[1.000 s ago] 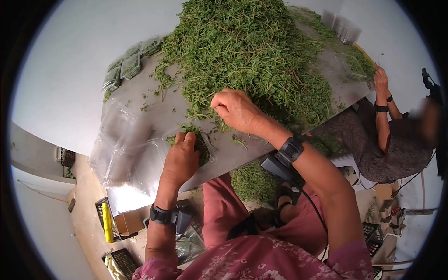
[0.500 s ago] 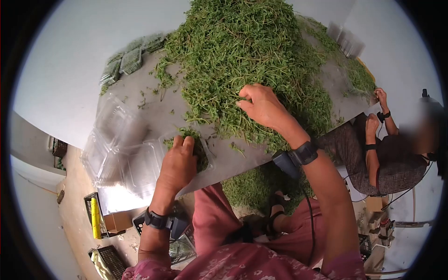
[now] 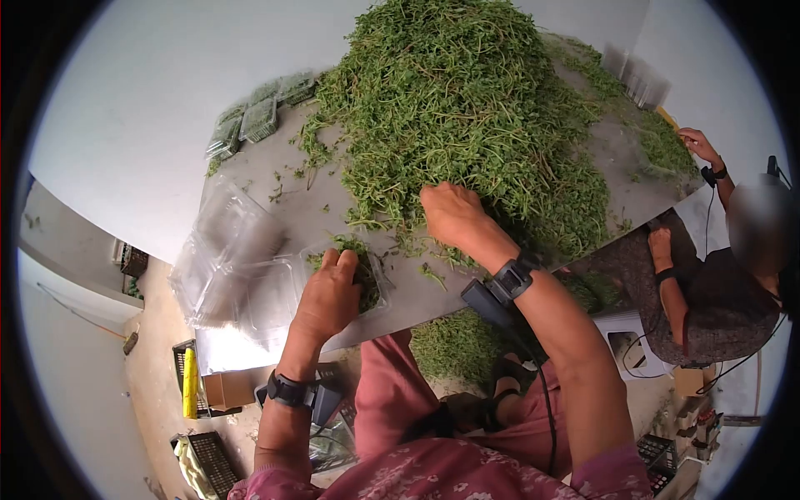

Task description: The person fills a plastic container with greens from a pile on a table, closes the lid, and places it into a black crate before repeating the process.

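One open clear container (image 3: 384, 293) lies on the table (image 3: 292, 200) near the edge closest to the person, with a small bunch of green stems (image 3: 364, 271) inside it. The left hand (image 3: 327, 296) is over the container's left part, its fingers bent down onto the bunch; whether they pinch any stems, I cannot tell. A big heap of greens (image 3: 467, 108) rises from the table just beyond. The right hand (image 3: 457, 218) is at the heap's near side, fingers curled down and their tips hidden, so I cannot tell whether they close on any stems. Loose sprigs (image 3: 432, 275) lie on the table between the heap and the near edge.

Left of the open container, a clear lid (image 3: 271, 292) lies flat, and beside it is a stack of clear containers (image 3: 221, 267), partly blurred. Several filled containers (image 3: 260, 121) sit at the table's far left. More greens (image 3: 454, 346) lie below the table edge.

At the right, a co-worker has one hand (image 3: 702, 146) near the table's far-right edge and the other hand (image 3: 660, 246) lower down. On the floor at left are a yellow roll (image 3: 190, 383), a cardboard box (image 3: 227, 390) and a black crate (image 3: 215, 462).
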The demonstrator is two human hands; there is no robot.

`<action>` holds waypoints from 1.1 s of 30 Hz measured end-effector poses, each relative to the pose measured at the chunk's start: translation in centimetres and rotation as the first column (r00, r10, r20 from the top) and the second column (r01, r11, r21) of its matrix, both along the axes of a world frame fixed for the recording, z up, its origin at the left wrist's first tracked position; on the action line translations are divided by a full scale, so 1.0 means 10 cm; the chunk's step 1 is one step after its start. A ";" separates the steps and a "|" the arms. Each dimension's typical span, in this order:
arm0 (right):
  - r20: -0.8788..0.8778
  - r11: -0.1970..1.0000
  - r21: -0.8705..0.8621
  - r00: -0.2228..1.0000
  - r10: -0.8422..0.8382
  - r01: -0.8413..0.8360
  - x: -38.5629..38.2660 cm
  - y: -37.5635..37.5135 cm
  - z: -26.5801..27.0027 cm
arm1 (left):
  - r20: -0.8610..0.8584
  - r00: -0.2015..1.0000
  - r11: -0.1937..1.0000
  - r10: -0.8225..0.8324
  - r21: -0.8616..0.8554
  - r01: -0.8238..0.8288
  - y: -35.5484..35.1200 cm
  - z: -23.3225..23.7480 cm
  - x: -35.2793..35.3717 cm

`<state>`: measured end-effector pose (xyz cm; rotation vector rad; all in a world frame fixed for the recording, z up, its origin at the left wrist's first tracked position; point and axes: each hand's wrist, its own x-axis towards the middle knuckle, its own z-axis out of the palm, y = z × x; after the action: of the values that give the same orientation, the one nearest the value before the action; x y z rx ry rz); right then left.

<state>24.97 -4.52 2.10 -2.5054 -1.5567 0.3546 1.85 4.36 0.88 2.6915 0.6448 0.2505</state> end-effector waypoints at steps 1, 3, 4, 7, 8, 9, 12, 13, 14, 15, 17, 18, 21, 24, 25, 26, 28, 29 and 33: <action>-0.002 0.999 0.054 1.000 0.005 -0.005 0.02 -0.01 0.00 | -0.002 1.000 1.000 0.002 0.002 -0.002 0.00 0.00 0.01; -0.006 0.987 0.160 1.000 0.013 -0.012 0.05 -0.03 0.00 | -0.006 1.000 1.000 0.005 0.004 -0.005 -0.01 0.01 0.01; -0.047 0.976 0.219 0.999 0.022 -0.011 0.07 -0.04 0.01 | -0.012 1.000 1.000 0.006 0.008 -0.006 -0.01 0.02 0.01; -0.204 0.925 0.379 0.975 0.086 -0.002 0.11 -0.08 0.14 | -0.037 0.999 1.000 0.007 0.004 -0.007 -0.02 0.02 0.01; -0.280 0.905 0.425 0.951 0.131 0.000 0.11 -0.10 0.19 | -0.052 0.999 1.000 0.009 -0.006 -0.009 -0.01 0.02 0.01; -0.349 0.883 0.468 0.920 0.179 0.006 0.12 -0.11 0.23 | -0.064 0.998 1.000 0.010 -0.017 -0.011 -0.01 0.01 0.01; -0.306 0.882 0.471 0.932 0.195 -0.030 0.18 -0.10 0.12 | -0.048 0.999 1.000 0.006 -0.010 -0.007 0.01 -0.01 0.00; -0.257 0.880 0.473 0.950 0.179 -0.038 0.19 -0.11 0.08 | -0.037 0.999 1.000 -0.004 -0.003 0.004 0.01 -0.02 -0.01; -0.264 0.885 0.465 0.950 0.167 -0.026 0.20 -0.12 0.05 | -0.027 1.000 1.000 -0.013 0.005 0.014 0.02 -0.04 -0.01; -0.271 0.889 0.457 0.950 0.155 -0.015 0.20 -0.14 0.05 | -0.016 1.000 1.000 -0.023 0.014 0.024 0.04 -0.05 -0.02; -0.344 0.895 0.445 0.928 0.146 0.024 0.20 -0.15 0.06 | -0.030 0.999 0.999 -0.027 0.023 0.028 0.06 -0.06 -0.01; -0.408 0.897 0.439 0.901 0.147 0.053 0.19 -0.16 0.12 | -0.034 0.999 0.999 -0.028 0.025 0.029 0.07 -0.07 -0.01; -0.547 0.897 0.435 0.815 0.192 0.081 0.12 -0.22 0.36 | 0.045 0.998 0.998 -0.039 0.042 0.037 0.06 -0.05 0.00; -0.699 0.880 0.449 0.673 0.240 0.153 -0.10 -0.26 0.61 | 0.034 0.999 0.999 -0.036 0.003 0.036 0.01 0.08 -0.02; -0.724 0.872 0.462 0.637 0.266 0.162 -0.18 -0.26 0.68 | 0.081 0.996 0.999 -0.045 0.007 0.045 -0.01 0.13 -0.05; -0.745 0.864 0.474 0.600 0.290 0.171 -0.27 -0.27 0.77 | 0.130 0.990 0.998 -0.055 0.012 0.054 -0.03 0.18 -0.08; -0.777 0.846 0.495 0.538 0.327 0.200 -0.42 -0.27 0.86 | 0.204 0.978 0.999 -0.038 0.011 0.037 -0.05 0.29 -0.16; -0.785 0.843 0.500 0.517 0.342 0.201 -0.49 -0.26 0.89 | 0.229 0.973 1.000 -0.010 0.004 0.009 -0.06 0.35 -0.22; -0.827 0.849 0.485 0.425 0.367 0.210 -0.76 -0.16 0.91 | 0.419 0.902 0.994 0.106 -0.018 -0.108 -0.06 0.48 -0.52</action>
<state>17.42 -6.09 11.17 -1.3146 -1.0460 0.9555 -3.30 3.79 5.70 2.4869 0.6535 0.8346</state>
